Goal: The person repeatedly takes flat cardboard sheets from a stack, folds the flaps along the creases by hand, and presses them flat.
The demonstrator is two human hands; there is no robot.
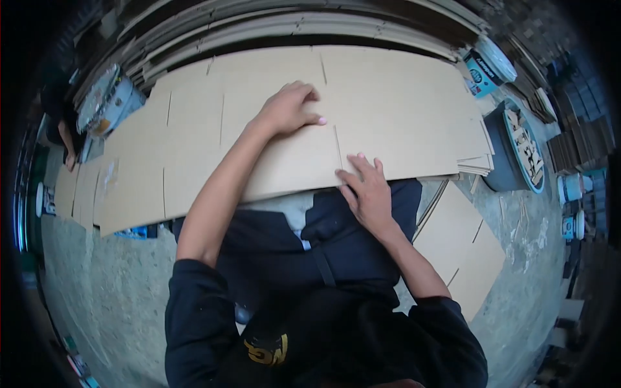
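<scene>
A long slotted cardboard sheet [401, 97] lies across in front of me, on top of other sheets whose edges show at the right. My left hand [291, 111] is over its middle, fingers bent and thumb apart, with nothing visible in it. At the near edge, my right hand [370, 194] rests with fingers spread on the cardboard beside a slot. Both hands are open. Under the near edge are my knees, in dark trousers.
Stacked cardboard [297, 26] runs along the back. At right stand a paint bucket [482, 71] and a dark tub [501, 155] of cardboard scraps. Another slotted sheet [462, 249] leans near my right leg. A bucket [110, 103] and another person's hand [70, 160] are at left.
</scene>
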